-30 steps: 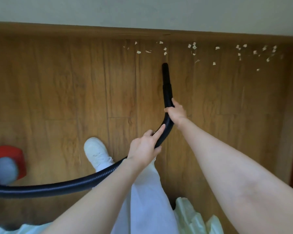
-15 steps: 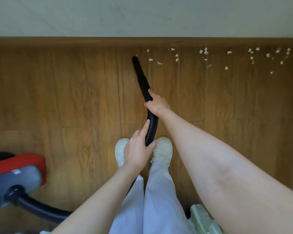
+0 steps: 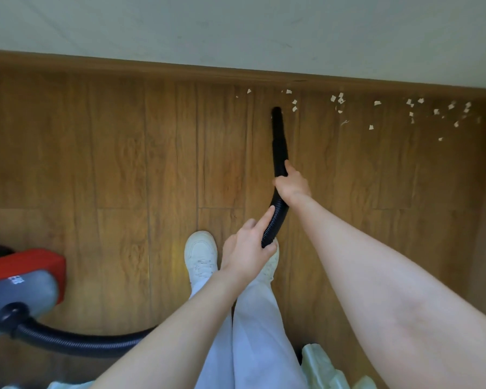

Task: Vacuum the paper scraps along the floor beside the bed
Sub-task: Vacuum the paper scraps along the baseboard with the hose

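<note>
A black vacuum hose (image 3: 275, 217) ends in a tapered black nozzle (image 3: 279, 136) whose tip sits on the wooden floor close to the baseboard. My right hand (image 3: 292, 185) grips the nozzle's lower end. My left hand (image 3: 249, 248) holds the ribbed hose further back, index finger stretched along it. Small pale paper scraps (image 3: 338, 100) lie scattered along the baseboard, mostly to the right of the nozzle tip, with a few (image 3: 249, 91) just to its left. The red and grey vacuum body (image 3: 20, 282) stands at the lower left, the hose running from it under my arm.
A pale wall with a wooden baseboard (image 3: 152, 67) runs across the top. My white shoes (image 3: 201, 255) and light trousers stand in the middle of the floor. Light green fabric (image 3: 326, 369) shows at the bottom edge on the right.
The nozzle tip swung from the left back to the right along the baseboard. Scraps near the middle have gone. The vacuum body shows more at the left.
</note>
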`<state>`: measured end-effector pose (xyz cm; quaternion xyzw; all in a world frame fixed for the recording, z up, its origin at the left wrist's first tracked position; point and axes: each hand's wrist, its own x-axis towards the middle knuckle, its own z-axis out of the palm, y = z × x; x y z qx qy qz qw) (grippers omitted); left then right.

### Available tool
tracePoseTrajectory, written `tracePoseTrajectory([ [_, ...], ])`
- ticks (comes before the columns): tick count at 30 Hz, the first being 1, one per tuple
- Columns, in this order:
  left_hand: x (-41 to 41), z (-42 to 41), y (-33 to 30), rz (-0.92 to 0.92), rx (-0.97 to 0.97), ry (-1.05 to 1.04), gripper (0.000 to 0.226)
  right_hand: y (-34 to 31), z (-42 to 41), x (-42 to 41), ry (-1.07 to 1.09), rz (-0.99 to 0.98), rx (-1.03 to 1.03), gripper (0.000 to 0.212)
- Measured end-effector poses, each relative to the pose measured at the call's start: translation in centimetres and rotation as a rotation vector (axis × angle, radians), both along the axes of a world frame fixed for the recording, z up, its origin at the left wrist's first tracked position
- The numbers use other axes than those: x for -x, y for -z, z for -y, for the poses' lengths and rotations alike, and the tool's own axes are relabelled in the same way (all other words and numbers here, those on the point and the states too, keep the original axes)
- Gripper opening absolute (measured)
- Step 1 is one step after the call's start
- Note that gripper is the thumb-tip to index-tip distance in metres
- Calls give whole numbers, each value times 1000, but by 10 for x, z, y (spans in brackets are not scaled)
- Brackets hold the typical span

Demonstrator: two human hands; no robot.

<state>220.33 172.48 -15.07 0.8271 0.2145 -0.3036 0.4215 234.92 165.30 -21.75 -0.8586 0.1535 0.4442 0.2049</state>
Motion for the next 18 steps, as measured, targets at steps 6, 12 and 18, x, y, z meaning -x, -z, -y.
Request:
tracePoseTrajectory([
  [6,7,6,-2,-17,2,55,70,-4,12,10,58,-27,-7,68],
  [12,22,-15,0,-19,12,-135,72,-4,-35,18,-132,-50,-73,66],
  [18,12,-40,3,30,-9,-246,73,-3,-81,4,-317,-34,-90,64],
])
